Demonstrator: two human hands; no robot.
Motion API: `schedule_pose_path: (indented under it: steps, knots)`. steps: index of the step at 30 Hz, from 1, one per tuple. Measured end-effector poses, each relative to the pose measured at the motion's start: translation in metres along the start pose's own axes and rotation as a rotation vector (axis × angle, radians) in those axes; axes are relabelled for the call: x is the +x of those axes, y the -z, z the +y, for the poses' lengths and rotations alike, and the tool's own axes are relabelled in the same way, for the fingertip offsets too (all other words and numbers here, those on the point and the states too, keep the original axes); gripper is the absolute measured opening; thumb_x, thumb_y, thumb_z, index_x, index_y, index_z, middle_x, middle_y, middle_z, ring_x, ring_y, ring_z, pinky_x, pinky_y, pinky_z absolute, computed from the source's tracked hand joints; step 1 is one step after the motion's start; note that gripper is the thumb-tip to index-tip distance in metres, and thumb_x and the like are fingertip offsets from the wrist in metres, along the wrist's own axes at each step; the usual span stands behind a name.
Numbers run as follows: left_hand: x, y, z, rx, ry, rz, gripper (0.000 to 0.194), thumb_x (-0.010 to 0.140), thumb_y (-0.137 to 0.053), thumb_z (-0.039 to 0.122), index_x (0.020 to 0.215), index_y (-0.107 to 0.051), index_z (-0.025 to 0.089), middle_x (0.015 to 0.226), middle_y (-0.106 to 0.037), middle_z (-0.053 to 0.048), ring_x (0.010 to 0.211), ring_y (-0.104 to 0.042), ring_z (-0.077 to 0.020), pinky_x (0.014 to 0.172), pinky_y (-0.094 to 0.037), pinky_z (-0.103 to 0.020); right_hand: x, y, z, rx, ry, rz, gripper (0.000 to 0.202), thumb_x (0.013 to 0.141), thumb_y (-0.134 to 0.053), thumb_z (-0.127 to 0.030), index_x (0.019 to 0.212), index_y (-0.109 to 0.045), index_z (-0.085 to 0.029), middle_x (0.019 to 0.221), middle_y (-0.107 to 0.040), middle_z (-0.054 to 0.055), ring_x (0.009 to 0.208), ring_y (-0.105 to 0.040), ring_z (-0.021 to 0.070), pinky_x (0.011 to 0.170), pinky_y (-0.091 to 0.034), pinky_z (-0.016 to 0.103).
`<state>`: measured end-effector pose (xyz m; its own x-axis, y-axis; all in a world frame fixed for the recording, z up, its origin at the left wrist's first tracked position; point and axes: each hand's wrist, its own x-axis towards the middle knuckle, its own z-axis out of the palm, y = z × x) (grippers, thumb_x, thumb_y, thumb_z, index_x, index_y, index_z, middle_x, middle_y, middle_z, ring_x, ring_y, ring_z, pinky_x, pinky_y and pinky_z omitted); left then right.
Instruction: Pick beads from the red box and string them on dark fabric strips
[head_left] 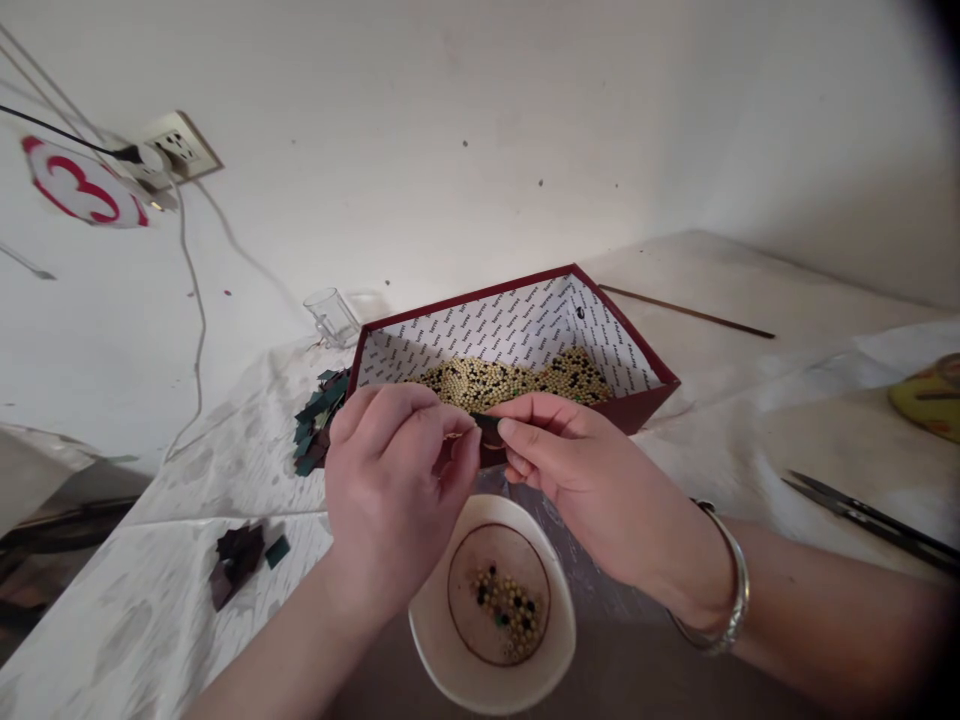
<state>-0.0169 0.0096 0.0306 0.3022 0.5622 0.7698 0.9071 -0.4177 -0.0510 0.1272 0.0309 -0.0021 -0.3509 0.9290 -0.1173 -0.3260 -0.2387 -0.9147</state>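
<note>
My right hand (pixel 547 440), with a silver bangle at its wrist, pinches a small dark piece (pixel 489 430) between thumb and fingers. My left hand (pixel 401 455) is closed at that piece's left side; a thin gold-coloured bit shows by its fingertips, too small to make out. Both hands are above the near edge of a dark red box (pixel 645 405) with a printed white lining, which holds many gold and black beads (pixel 517 382). Below the hands stands a white bowl (pixel 431 640) with some gold, black and green beads (pixel 510 612) in it.
Dark green pieces (pixel 321 420) lie piled left of the box, beside a small glass cup (pixel 331 318). Nearer are dark scraps (pixel 238 562) and a green square (pixel 277 552). On the right are a thin stick (pixel 690 312), black scissors (pixel 870 515) and a yellow object (pixel 930 398).
</note>
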Motion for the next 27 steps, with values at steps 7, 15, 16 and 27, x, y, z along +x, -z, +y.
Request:
schedule_pose_path:
  steps: [7,15,16,27]
  knots:
    - [-0.0017,-0.0003,0.0039,-0.022,-0.037,-0.019,0.006,0.070,-0.063,0.013,0.068,-0.063,0.019,0.075,-0.061,-0.003,0.073,-0.054,-0.0165,0.069,-0.047,-0.035,-0.0006,-0.0001,0.0006,0.006,0.021,-0.034,0.017,0.079,-0.057,-0.029,0.093,-0.064,-0.022,0.076,-0.058,0.000,0.069,-0.050,0.0113,0.066,-0.041,0.027]
    - [-0.0021,0.0010,0.0037,-0.007,-0.044,-0.020,0.006,0.070,-0.063,0.013,0.067,-0.062,0.018,0.075,-0.061,-0.003,0.073,-0.055,-0.0166,0.069,-0.046,-0.035,-0.0006,-0.0001,0.0017,-0.024,0.020,-0.035,0.023,0.079,-0.057,-0.031,0.100,-0.064,-0.022,0.075,-0.057,0.001,0.069,-0.050,0.0120,0.068,-0.042,0.028]
    - [-0.0020,0.0008,0.0034,-0.008,-0.051,-0.023,0.006,0.070,-0.063,0.013,0.067,-0.062,0.018,0.075,-0.061,-0.003,0.073,-0.055,-0.0166,0.069,-0.046,-0.035,-0.0005,0.0002,0.0021,-0.021,0.025,-0.041,0.023,0.080,-0.057,-0.031,0.100,-0.064,-0.022,0.075,-0.057,0.001,0.069,-0.051,0.0120,0.068,-0.042,0.028]
    - [-0.0030,0.0000,0.0023,-0.023,-0.071,-0.023,0.006,0.069,-0.063,0.013,0.067,-0.062,0.019,0.074,-0.061,-0.003,0.072,-0.055,-0.0162,0.069,-0.047,-0.034,0.0003,-0.0008,0.0004,-0.013,0.011,-0.037,0.021,0.079,-0.057,-0.030,0.097,-0.064,-0.022,0.077,-0.059,0.001,0.068,-0.050,0.0111,0.067,-0.042,0.027]
